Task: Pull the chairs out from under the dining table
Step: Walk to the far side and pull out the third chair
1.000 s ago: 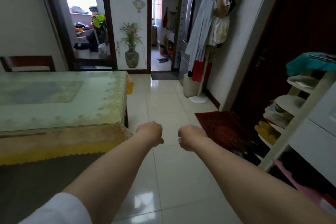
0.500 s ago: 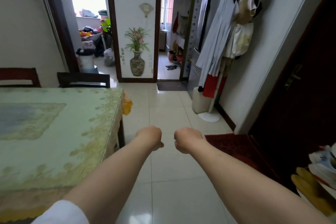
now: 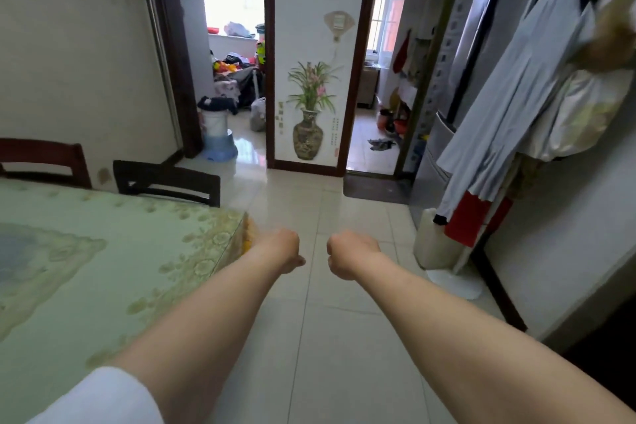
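The dining table (image 3: pixel 103 268) fills the left side, covered by a pale green and yellow floral cloth. At its far edge stand two chairs tucked in: a dark chair (image 3: pixel 167 182) near the far right corner and a reddish-brown chair (image 3: pixel 43 160) to its left; only their backrests show. My left hand (image 3: pixel 282 249) and my right hand (image 3: pixel 347 253) are both held out as fists over the tiled floor, just past the table's right edge. Neither hand touches a chair or holds anything.
A tiled aisle (image 3: pixel 344 320) runs ahead between the table and the right wall. A coat stand with hanging clothes (image 3: pixel 509 113) and a white container (image 3: pixel 433 237) crowd the right. Two doorways open ahead, with a white bucket (image 3: pixel 215 127) in the left one.
The view has advanced along the table's right side and tilted up. The shoe rack and red mat have dropped out of view; the dark chair has come into view and nearer. Both fists stay closed.
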The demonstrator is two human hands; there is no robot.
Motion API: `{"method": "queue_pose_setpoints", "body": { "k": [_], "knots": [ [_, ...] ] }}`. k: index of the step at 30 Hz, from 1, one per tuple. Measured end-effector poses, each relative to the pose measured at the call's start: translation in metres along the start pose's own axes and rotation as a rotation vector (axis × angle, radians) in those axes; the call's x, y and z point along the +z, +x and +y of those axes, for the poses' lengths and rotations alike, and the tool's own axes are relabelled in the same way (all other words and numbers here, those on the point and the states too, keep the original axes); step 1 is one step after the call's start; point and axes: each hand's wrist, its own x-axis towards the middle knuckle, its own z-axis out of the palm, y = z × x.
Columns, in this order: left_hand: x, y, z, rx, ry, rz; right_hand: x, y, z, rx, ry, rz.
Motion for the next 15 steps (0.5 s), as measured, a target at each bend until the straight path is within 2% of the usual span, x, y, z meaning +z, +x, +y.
{"method": "queue_pose_setpoints", "body": {
  "k": [9,15],
  "knots": [
    [-0.017,0.214,-0.052,-0.137,-0.105,-0.004,-0.002,0.230,0.022,-0.127,0.022,0.023],
    [-0.063,0.357,-0.111,-0.196,-0.145,-0.004,-0.039,0.385,0.028,-0.145,0.029,0.011]
  ]
}}
